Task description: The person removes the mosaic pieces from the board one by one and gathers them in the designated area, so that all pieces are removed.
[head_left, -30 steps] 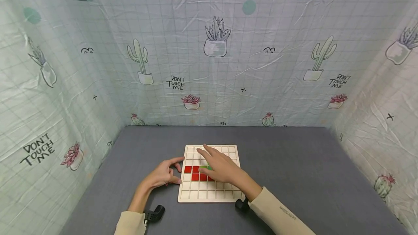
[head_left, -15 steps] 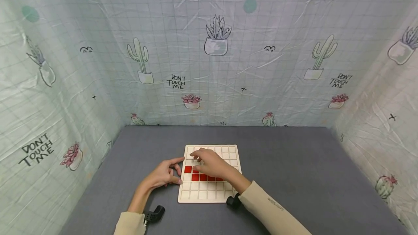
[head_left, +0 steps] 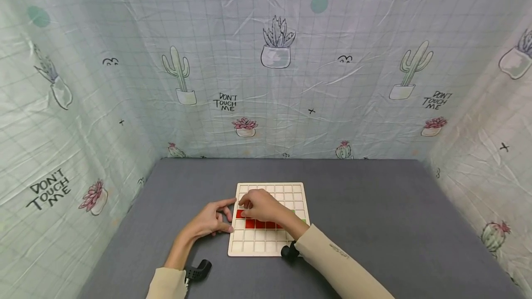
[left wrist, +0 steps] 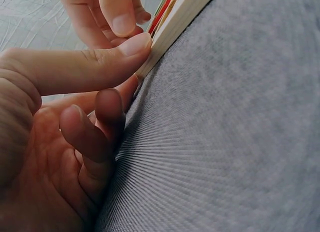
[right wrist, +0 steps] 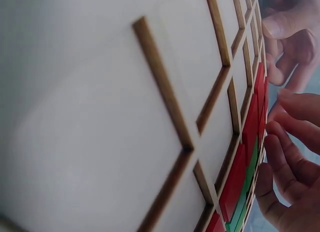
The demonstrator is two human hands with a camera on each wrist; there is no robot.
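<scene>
A light wooden grid board (head_left: 245, 247) lies on the table under both hands. Red square tiles (head_left: 250, 224) fill cells in two rows, and green tiles (right wrist: 252, 162) stand beside them, mostly covered by the right hand in the head view. My left hand (head_left: 206, 220) touches the board's left edge with its extended thumb and index finger, the other fingers bent beneath. My right hand (head_left: 266, 206) is over the board, thumb and fingertips at the leftmost red tile (head_left: 239, 214). A gap shows between thumb and index tip, and I see no tile lifted there.
A dark grey cloth-covered table (head_left: 353, 206) surrounds the board. A patterned curtain (head_left: 311, 68) closes off the back and both sides. Black wrist cameras (head_left: 199, 270) hang from both sleeves, the right one above the board's lower edge.
My right hand has shifted left across the board, its fingers bending and lowering to the leftmost red tile. My left hand stays at the board's left edge.
</scene>
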